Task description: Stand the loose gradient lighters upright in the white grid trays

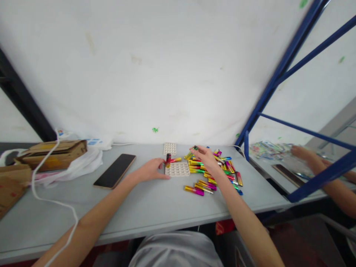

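Left hand (pixel 151 170) pinches 1 red tube (pixel 168 160) upright at the tray's (pixel 178 170) far-left corner. Right hand (pixel 204 155) hovers over the pile (pixel 211 174) right of the tray, its grip unclear. Phone (pixel 115 170) lies left of the tray; a 2nd tray (pixel 170 148) sits behind.

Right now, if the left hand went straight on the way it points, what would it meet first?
Probably the upright red lighter at the tray corner, just ahead of the left hand; depth is unclear.
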Tool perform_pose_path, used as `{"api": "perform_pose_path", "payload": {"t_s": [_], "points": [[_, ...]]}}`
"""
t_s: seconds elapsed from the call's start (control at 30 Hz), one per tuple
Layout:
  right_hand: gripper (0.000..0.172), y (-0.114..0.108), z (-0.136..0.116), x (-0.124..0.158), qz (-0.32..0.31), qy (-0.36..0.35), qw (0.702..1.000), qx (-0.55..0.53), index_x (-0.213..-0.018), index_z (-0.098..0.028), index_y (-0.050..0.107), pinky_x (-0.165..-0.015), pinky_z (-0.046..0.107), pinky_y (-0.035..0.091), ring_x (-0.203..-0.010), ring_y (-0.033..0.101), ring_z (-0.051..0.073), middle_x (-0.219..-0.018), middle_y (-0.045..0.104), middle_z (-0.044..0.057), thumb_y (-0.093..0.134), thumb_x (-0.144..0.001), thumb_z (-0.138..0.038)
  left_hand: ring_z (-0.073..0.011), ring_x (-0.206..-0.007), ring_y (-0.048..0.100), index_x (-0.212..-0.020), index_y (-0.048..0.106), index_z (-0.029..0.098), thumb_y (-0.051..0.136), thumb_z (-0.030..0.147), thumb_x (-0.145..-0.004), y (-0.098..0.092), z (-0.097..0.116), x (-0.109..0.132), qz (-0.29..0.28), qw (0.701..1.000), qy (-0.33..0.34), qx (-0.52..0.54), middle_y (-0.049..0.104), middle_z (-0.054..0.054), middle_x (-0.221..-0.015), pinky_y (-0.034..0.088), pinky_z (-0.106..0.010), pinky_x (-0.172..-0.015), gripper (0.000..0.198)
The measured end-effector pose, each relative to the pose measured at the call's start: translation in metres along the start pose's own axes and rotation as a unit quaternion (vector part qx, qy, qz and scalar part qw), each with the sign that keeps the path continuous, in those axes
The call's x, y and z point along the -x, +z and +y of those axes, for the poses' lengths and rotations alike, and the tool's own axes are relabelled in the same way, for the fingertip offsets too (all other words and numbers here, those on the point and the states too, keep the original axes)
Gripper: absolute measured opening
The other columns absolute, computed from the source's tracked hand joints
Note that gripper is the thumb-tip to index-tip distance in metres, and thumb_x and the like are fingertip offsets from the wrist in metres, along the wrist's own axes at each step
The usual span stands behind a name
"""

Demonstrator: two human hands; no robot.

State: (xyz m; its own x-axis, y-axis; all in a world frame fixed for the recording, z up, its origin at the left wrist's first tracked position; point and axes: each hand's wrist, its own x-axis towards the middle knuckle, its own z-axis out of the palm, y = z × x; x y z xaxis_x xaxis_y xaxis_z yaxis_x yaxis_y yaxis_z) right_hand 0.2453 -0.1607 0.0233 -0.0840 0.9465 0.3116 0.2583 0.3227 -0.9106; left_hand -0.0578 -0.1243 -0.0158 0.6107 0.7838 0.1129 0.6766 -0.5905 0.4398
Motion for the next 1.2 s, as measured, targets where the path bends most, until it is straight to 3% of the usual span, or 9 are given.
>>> {"api": "perform_pose_path", "payload": {"t_s": [0.13,0.27,0.33,0.43,0.6,0.8,1.03,1.2], "points": [[0.05,0.034,-0.004,-0.014,0.023,0.021,0.995,-0.097,-0.087,-0.02,0.067,-0.059,0.025,0.042,-0.063,0.048,0.013,-0.071,0.053,-0.003,0.071,-0.082,-0.069,-0.0251,-0.082,0.061,-0.097,0.063,0.019,0.074,0.076,-0.066,0.001,-0.001,0.001,0.0,1.0,-0.006,0.003,0.065,-0.005,-0.092,0.044,-0.033,-0.073,0.065],[0.052,0.063,-0.006,-0.017,-0.041,0.027,0.988,-0.147,-0.094,-0.025,0.055,-0.063,0.028,0.051,-0.066,0.058,0.015,-0.08,0.061,-0.002,0.06,-0.085,-0.076,-0.0264,-0.084,0.062,-0.099,0.063,0.018,0.074,0.077,-0.066,0.003,-0.002,0.001,0.002,1.0,-0.006,0.004,0.066,-0.006,-0.094,0.045,-0.034,-0.076,0.068],[0.052,0.075,-0.005,-0.014,-0.068,0.038,0.984,-0.159,-0.1,-0.026,0.052,-0.055,0.025,0.045,-0.055,0.049,0.013,-0.069,0.052,-0.006,0.057,-0.088,-0.077,-0.0267,-0.085,0.062,-0.102,0.064,0.018,0.074,0.077,-0.066,0.004,-0.002,0.001,0.005,1.0,-0.004,0.004,0.066,-0.006,-0.094,0.045,-0.034,-0.077,0.07],[0.053,0.087,0.001,-0.009,-0.044,0.053,0.989,-0.127,-0.095,-0.026,0.051,-0.046,0.023,0.03,-0.047,0.032,0.011,-0.058,0.035,-0.01,0.056,-0.087,-0.078,-0.0268,-0.086,0.063,-0.104,0.065,0.018,0.074,0.077,-0.067,0.003,-0.001,0.002,0.006,1.0,-0.002,0.006,0.067,-0.006,-0.095,0.046,-0.034,-0.078,0.07],[0.055,0.092,0.012,-0.004,0.038,-0.001,0.999,0.023,-0.065,-0.023,0.043,-0.054,0.027,0.028,-0.058,0.035,0.013,-0.057,0.037,-0.005,0.05,-0.092,-0.07,-0.0265,-0.086,0.062,-0.1,0.065,0.018,0.074,0.076,-0.068,0.002,-0.001,0.001,0.002,1.0,0.0,0.013,0.067,-0.007,-0.095,0.046,-0.034,-0.079,0.066],[0.037,0.092,0.018,-0.003,0.102,-0.002,0.99,0.1,-0.06,-0.023,0.04,-0.059,0.027,0.024,-0.061,0.034,0.013,-0.059,0.032,-0.005,0.047,-0.089,-0.045,-0.0251,-0.082,0.062,-0.099,0.065,0.019,0.075,0.076,-0.066,0.002,0.0,0.0,0.006,1.0,-0.002,0.004,0.067,-0.006,-0.092,0.045,-0.034,-0.075,0.067],[0.041,0.092,0.017,-0.002,0.085,-0.024,0.991,0.106,-0.067,-0.023,0.045,-0.062,0.028,0.031,-0.063,0.042,0.015,-0.06,0.043,-0.005,0.047,-0.095,-0.052,-0.0249,-0.083,0.062,-0.096,0.063,0.019,0.074,0.076,-0.067,0.001,0.001,0.001,0.002,1.0,0.0,0.004,0.066,-0.006,-0.092,0.044,-0.033,-0.075,0.065],[0.039,0.087,0.016,0.0,0.018,-0.094,0.983,0.158,-0.08,-0.024,0.051,-0.07,0.029,0.042,-0.072,0.054,0.019,-0.072,0.057,0.0,0.043,-0.105,-0.054,-0.0261,-0.084,0.062,-0.096,0.063,0.019,0.073,0.078,-0.067,0.003,-0.001,0.0,0.004,1.0,0.003,0.002,0.066,-0.006,-0.091,0.044,-0.034,-0.075,0.066]]}}
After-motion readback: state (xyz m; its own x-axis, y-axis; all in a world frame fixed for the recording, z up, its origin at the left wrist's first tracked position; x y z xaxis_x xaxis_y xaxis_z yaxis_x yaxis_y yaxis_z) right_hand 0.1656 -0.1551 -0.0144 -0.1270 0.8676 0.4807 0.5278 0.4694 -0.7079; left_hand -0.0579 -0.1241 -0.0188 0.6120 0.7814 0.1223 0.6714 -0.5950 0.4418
